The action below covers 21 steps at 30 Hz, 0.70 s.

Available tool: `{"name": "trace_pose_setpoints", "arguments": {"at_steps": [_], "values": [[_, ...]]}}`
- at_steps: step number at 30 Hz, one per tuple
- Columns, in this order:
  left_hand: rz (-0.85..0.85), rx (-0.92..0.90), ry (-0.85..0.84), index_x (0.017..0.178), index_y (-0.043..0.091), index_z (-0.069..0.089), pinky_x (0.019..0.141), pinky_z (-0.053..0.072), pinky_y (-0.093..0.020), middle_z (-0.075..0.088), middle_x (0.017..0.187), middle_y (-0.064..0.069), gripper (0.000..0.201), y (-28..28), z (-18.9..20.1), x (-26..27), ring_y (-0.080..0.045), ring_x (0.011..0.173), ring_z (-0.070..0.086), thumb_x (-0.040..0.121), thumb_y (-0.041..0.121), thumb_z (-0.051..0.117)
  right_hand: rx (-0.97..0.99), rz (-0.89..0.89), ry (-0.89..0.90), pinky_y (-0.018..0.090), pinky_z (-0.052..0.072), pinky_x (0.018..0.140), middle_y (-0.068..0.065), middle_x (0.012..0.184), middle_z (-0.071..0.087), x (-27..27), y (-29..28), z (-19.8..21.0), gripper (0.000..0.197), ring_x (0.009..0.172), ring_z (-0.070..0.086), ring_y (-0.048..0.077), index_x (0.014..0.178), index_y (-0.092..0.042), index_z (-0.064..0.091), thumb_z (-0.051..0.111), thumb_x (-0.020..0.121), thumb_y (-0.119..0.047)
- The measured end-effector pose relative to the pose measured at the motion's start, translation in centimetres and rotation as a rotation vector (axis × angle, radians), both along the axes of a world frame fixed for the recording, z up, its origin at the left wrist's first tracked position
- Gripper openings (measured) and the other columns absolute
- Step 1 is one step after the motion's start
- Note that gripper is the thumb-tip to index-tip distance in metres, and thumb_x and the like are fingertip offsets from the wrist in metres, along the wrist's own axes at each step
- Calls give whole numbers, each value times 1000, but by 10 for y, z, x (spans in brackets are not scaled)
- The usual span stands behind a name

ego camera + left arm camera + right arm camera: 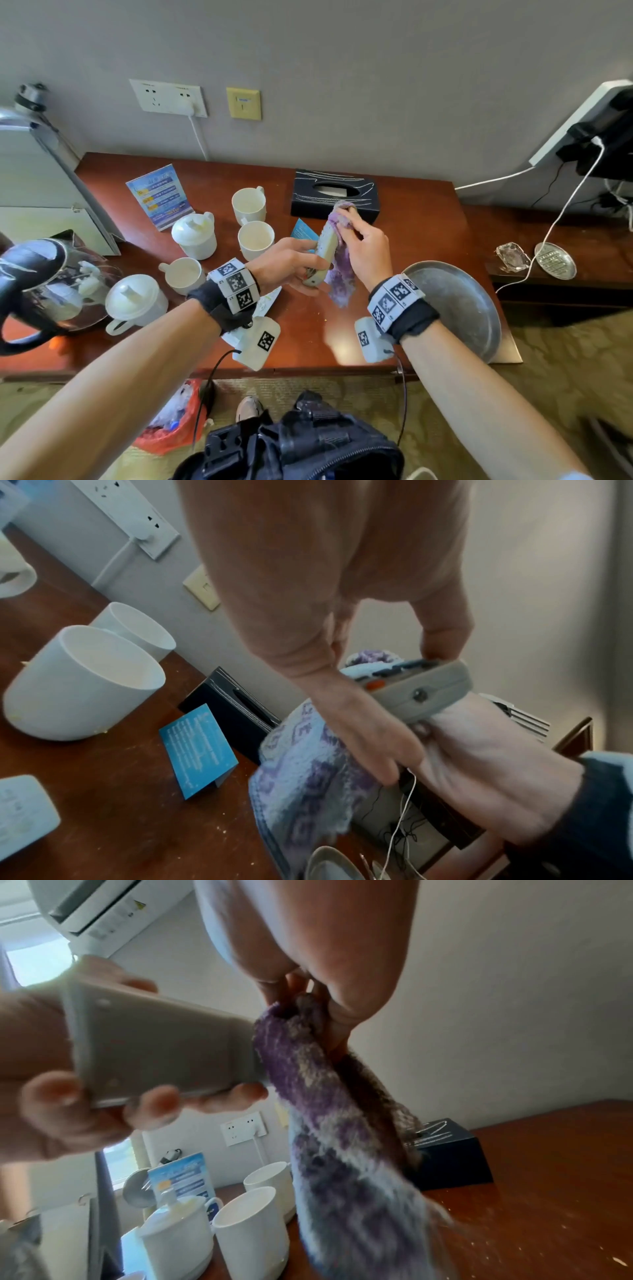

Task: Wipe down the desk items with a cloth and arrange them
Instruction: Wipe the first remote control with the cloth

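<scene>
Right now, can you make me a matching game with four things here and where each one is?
Things:
1. remote control
2. purple cloth
3. tissue box
4. metal tray

Places:
A. at the desk's right end
B. held in the left hand
C. at the back of the desk, by the wall
D. held in the right hand, against the remote

Pairs: 1-B, 2-D, 3-C, 4-A

Mugs crowd the left, bare desk in front

Open desk [308,329] lies between mugs [255,238] and plate [459,308]; tissue box [334,197] blocks the back, kettle [44,284] the far left.
</scene>
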<state>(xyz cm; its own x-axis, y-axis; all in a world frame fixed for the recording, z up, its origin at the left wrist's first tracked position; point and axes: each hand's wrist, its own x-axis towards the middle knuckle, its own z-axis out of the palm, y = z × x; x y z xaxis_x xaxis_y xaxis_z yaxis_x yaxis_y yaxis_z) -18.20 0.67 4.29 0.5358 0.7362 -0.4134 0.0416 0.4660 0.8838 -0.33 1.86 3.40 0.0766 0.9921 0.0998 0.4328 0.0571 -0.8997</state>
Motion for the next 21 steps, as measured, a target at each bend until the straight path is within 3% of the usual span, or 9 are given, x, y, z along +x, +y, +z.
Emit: {"name": "trace_pose_setpoints", "arguments": {"at_steps": [3, 5, 8, 12, 14, 16, 19, 21], "values": [[55, 12, 2, 125, 3, 61, 63, 60, -33, 72, 107, -24, 30, 5, 2, 0, -36, 90, 73, 95, 4, 59, 81, 106, -44, 11, 41, 102, -14, 137, 52, -4, -19, -5, 30, 123, 51, -4, 128, -23, 67, 61, 99, -23], [63, 23, 11, 121, 5, 64, 64, 60, -33, 72, 106, -24, 27, 5, 3, -1, -36, 90, 73, 95, 4, 59, 139, 176, -91, 14, 34, 110, -10, 139, 48, -2, -30, -14, 31, 131, 43, -6, 128, -18, 66, 62, 97, -18], [18, 33, 15, 123, 6, 63, 68, 61, -34, 73, 107, -19, 30, 1, 3, -4, -36, 92, 73, 92, 5, 62, 117, 138, -66, 5, 31, 105, -14, 136, 48, -1, -22, -13, 30, 125, 38, -16, 127, -18, 67, 62, 97, -18], [-25, 12, 12, 121, 12, 65, 68, 62, -35, 74, 105, -11, 45, -5, 5, -1, -38, 93, 73, 76, 15, 66, 21, -2, -26, -1, 37, 85, -5, 140, 56, 1, 1, 1, 29, 108, 50, -12, 128, -24, 67, 58, 100, -23], [-11, 17, -5, 125, 11, 63, 67, 61, -35, 73, 105, -13, 46, -3, 5, 0, -39, 94, 73, 79, 12, 67, 37, 23, -11, 0, 38, 91, -11, 143, 51, 1, 0, 4, 29, 112, 45, -19, 128, -24, 66, 57, 101, -24], [14, 32, -10, 128, 7, 60, 67, 61, -35, 73, 107, -19, 39, 2, 6, 1, -38, 91, 73, 90, 7, 64, 86, 88, -29, 10, 37, 105, -22, 138, 46, 0, -12, 3, 30, 119, 41, -24, 129, -22, 66, 59, 100, -22], [30, 38, 10, 130, 6, 59, 66, 61, -34, 73, 107, -23, 35, 4, 5, 1, -37, 89, 73, 95, 3, 58, 153, 169, -106, 10, 30, 110, -16, 137, 45, 2, -29, -9, 30, 131, 38, -12, 128, -21, 66, 60, 98, -17], [17, 42, 19, 130, 6, 59, 67, 61, -34, 73, 109, -21, 36, 1, 3, 1, -38, 92, 73, 94, 4, 60, 149, 158, -107, 9, 29, 109, -16, 136, 46, 3, -29, -10, 30, 131, 38, -9, 127, -21, 67, 61, 98, -18]]}}
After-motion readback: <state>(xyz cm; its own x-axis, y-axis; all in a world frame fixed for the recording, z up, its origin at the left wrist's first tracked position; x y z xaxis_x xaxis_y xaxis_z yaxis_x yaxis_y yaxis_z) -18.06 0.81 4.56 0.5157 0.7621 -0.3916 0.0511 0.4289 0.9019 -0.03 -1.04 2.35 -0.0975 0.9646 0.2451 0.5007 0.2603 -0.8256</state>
